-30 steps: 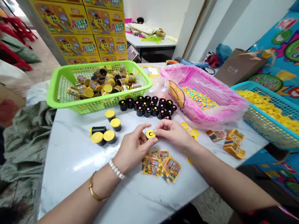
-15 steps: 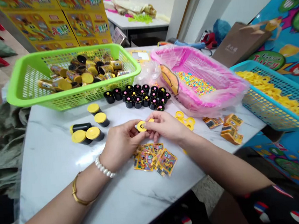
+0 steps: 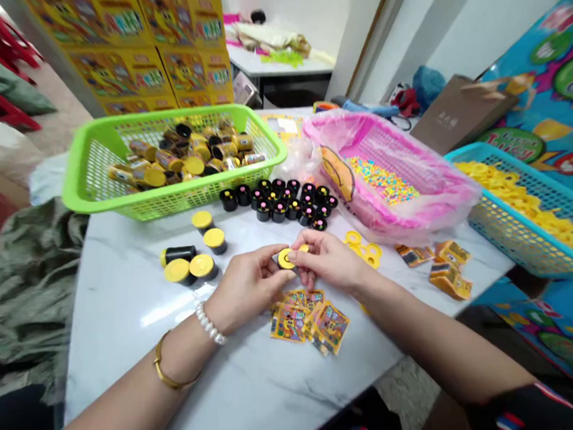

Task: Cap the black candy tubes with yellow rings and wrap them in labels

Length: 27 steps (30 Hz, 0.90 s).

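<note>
White marbled tabletop point(image 3: 232, 394) spans mid and lower frame; my hands meet above it, slightly below the frame's centre. My left hand point(image 3: 249, 282) grasps the left side of a small, round yellow plastic piece with a dark centre point(image 3: 283, 260); my right hand point(image 3: 333, 261) pinches it from the right, thumb tip at its top.

Handling (judged): light, stiff, smooth enough to slip from a damp fingertip, unlikely to break. Best hold: the rim, thumb opposed to forefinger.

Obscured: my fingers cover both sides and the underside, so I can't tell its depth or whether anything is joined below. A second yellow bit point(image 3: 304, 247) shows at my right fingers, mostly covered, shape unclear. The dark centre, partly under my right thumb, is too small to read.
</note>
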{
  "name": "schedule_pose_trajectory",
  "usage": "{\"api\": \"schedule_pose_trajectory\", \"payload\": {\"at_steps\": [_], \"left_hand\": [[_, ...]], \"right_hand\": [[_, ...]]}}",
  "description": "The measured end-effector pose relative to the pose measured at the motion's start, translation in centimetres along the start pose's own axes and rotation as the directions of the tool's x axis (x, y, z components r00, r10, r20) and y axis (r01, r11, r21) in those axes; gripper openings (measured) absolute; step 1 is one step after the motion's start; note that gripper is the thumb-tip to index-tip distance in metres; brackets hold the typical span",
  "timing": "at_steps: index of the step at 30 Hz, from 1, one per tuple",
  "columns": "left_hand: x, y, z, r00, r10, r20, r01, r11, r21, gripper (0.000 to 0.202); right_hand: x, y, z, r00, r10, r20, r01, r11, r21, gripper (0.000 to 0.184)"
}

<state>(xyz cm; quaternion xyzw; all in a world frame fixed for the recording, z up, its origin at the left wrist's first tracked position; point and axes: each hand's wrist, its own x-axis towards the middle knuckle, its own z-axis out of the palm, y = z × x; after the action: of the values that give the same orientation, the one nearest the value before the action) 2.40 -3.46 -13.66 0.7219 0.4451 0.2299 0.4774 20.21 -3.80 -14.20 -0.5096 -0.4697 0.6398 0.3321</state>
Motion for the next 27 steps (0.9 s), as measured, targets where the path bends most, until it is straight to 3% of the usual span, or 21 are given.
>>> {"api": "schedule_pose_trajectory", "payload": {"at_steps": [2,5,10,12,17,22,27], "left_hand": [[-0.2,-0.1,0.0,0.997,0.045,-0.056,-0.045,0.999,0.002,0.050],[-0.4,-0.6,0.4,0.981,0.121,-0.154,-0.109,0.990,0.084,0.036],[-0.2,-0.8,0.6,0.967,0.176,-0.186,-0.145,0.975,0.170,0.030],[0.0,-0.8,0.4,0.973,0.168,-0.160,-0.142,0.977,0.159,0.029],[0.2,-0.8,0.4,0.979,0.157,-0.132,-0.135,0.978,0.161,0.029],[0.2,-0.6,0.7,0.969,0.198,-0.150,-0.155,0.954,0.256,0.028],[-0.7,0.3,-0.3,0.946,0.282,-0.158,-0.152,0.821,0.551,0.025]], "right_hand": [[-0.1,0.0,0.1,0.999,-0.023,-0.028,0.022,0.999,-0.047,0.033],[-0.6,-0.3,-0.3,0.995,-0.057,-0.076,0.053,0.997,-0.052,0.031],[-0.9,-0.5,-1.3,0.998,-0.016,-0.058,0.030,0.966,0.256,0.034],[-0.5,-0.5,-1.2,1.000,0.014,-0.021,-0.007,0.960,0.282,0.033],[0.6,-0.5,-0.3,0.999,0.046,-0.012,-0.044,0.990,0.137,0.038],[0.9,-0.5,0.2,0.998,-0.068,-0.002,0.066,0.979,-0.192,0.025],[0.3,-1.1,0.4,0.986,-0.161,0.043,0.166,0.943,-0.288,0.023]]}}
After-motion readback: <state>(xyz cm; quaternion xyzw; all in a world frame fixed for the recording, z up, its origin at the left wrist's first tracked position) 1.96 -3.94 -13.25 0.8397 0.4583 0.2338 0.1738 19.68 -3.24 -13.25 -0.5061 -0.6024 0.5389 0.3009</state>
